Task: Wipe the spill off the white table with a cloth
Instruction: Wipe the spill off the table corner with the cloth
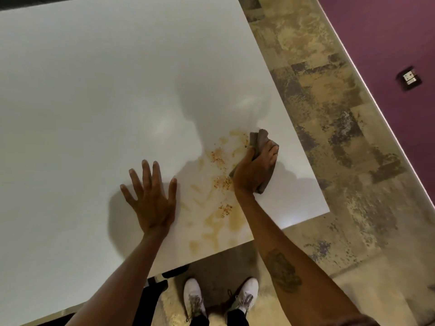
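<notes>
A yellowish-brown spill (215,208) with orange specks is smeared over the white table (94,102) near its front right corner. My right hand (253,170) is closed around a crumpled brown cloth (259,140) and presses it on the table at the spill's right edge. Part of the cloth sticks out above my fingers and part below my palm. My left hand (151,198) lies flat on the table with fingers spread, just left of the spill, holding nothing.
The table's front edge and right edge meet at a corner (328,211) right of the cloth. Beyond lies a mottled beige floor (329,102) and a purple wall (388,31) with a socket (409,77). My white shoes (220,297) stand below the front edge.
</notes>
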Available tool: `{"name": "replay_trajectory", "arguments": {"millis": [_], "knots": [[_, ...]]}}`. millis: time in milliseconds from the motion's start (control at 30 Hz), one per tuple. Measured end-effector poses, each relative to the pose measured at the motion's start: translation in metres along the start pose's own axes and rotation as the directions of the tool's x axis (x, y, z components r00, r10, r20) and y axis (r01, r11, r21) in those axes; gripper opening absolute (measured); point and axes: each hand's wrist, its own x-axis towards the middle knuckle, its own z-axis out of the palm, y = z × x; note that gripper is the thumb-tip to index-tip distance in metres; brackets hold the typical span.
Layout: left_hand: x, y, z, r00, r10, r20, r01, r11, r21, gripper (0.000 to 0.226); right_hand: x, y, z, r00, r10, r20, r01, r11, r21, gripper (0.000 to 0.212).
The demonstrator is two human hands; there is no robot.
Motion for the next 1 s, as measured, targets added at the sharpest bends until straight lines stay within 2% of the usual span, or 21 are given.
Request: {"name": "replay_trajectory", "arguments": {"millis": [200, 367, 467, 600, 700, 833, 1000], "knots": [[0.000, 0.003, -0.006, 1.000, -0.009, 0.014, 0.009, 1.000, 0.015, 0.076, 0.045, -0.019, 0.031, 0.981, -0.139, 0.135, 0.140, 0.990, 0.002, 0.048], [0.002, 0.004, -0.007, 1.000, -0.011, 0.023, 0.011, 1.000, 0.020, 0.075, 0.081, -0.037, 0.047, 0.882, -0.292, 0.369, 0.240, 0.954, 0.181, 0.038], [0.003, 0.004, -0.008, 1.000, -0.009, 0.026, 0.008, 1.000, 0.027, 0.074, 0.092, -0.042, 0.052, 0.791, -0.331, 0.514, 0.270, 0.943, 0.192, 0.045], [0.002, 0.003, -0.009, 0.999, -0.016, 0.037, 0.016, 1.000, 0.006, 0.073, 0.094, -0.039, 0.043, 0.606, -0.429, 0.670, 0.342, 0.901, 0.267, 0.045], [0.002, 0.004, -0.009, 0.999, -0.021, 0.027, 0.021, 1.000, 0.008, 0.070, 0.089, -0.036, 0.034, 0.492, -0.467, 0.735, 0.375, 0.875, 0.306, 0.047], [0.003, 0.001, -0.004, 1.000, -0.006, 0.001, 0.006, 0.999, 0.050, 0.062, 0.078, -0.026, 0.021, 0.390, -0.441, 0.808, 0.424, 0.865, 0.268, 0.056], [-0.001, -0.001, 0.004, 0.993, 0.018, -0.115, -0.014, 0.999, 0.037, 0.054, 0.059, -0.006, 0.004, 0.289, -0.455, 0.842, 0.485, 0.828, 0.280, 0.057]]}}
